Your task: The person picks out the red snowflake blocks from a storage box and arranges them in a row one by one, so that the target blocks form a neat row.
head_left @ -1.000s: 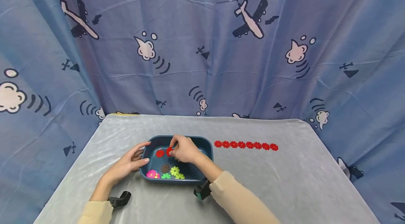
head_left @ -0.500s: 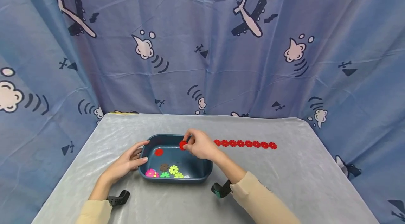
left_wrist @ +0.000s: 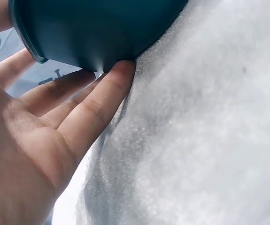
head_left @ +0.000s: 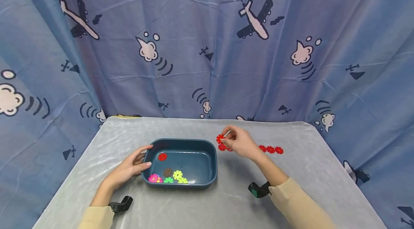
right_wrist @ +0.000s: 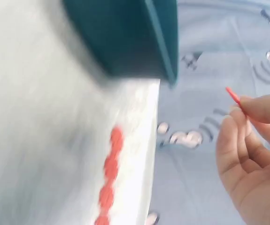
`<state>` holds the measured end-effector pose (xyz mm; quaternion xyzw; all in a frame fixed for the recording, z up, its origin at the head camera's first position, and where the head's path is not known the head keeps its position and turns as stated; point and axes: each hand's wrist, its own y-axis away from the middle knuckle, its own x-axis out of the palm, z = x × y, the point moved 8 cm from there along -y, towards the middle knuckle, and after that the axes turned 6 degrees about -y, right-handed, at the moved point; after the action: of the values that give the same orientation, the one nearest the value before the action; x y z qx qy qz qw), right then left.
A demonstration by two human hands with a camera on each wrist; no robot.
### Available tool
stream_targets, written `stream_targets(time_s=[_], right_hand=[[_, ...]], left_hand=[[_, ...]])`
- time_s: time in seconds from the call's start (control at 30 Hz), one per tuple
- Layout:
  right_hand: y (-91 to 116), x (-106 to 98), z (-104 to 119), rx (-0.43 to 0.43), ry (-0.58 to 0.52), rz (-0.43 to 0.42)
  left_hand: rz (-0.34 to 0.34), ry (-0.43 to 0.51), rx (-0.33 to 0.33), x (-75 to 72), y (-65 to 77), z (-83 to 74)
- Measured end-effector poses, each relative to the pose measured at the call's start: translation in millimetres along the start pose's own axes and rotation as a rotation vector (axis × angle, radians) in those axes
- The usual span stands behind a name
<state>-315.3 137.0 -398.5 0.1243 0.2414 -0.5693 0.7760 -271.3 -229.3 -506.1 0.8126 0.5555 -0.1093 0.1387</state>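
My right hand [head_left: 240,143] pinches a red notched building disc [head_left: 220,139] by its edge. It holds the disc above the left end of a row of several red discs [head_left: 270,149], part of which the hand hides. In the right wrist view the held disc [right_wrist: 233,95] shows edge-on between thumb and fingers. My left hand [head_left: 127,168] grips the left rim of a dark teal plastic bin [head_left: 179,186], thumb and forefinger over the rim. Other fingertips [left_wrist: 121,70] touch its outer wall in the left wrist view.
Inside the bin lie one red disc [head_left: 162,157], a brown disc [head_left: 168,172], and pink, green and yellow discs [head_left: 177,175] near its front wall. A pale cloth covers the table [head_left: 194,211]. Behind its back edge hangs a blue patterned curtain [head_left: 181,60].
My right hand has lifted a red disc out of the bin and carried it right, over the row. My left hand has stayed on the bin's rim.
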Motion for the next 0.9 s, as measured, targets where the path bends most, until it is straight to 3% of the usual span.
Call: stream_targets(time_s=[0.33, 0.6, 0.9], right_hand=[[17, -65, -49, 0.028, 0.05, -0.112], [33, -116, -92, 0.119, 0.085, -0.21], [54, -151, -139, 0.201, 0.143, -0.295]], left_hand=[[0.002, 0.014, 0.008, 2.4, -0.2, 2.1], [-0.002, 0.004, 0.008, -0.1, 0.6, 0.9], [0.0, 0.013, 0.009, 0.1, 0.6, 0.1]])
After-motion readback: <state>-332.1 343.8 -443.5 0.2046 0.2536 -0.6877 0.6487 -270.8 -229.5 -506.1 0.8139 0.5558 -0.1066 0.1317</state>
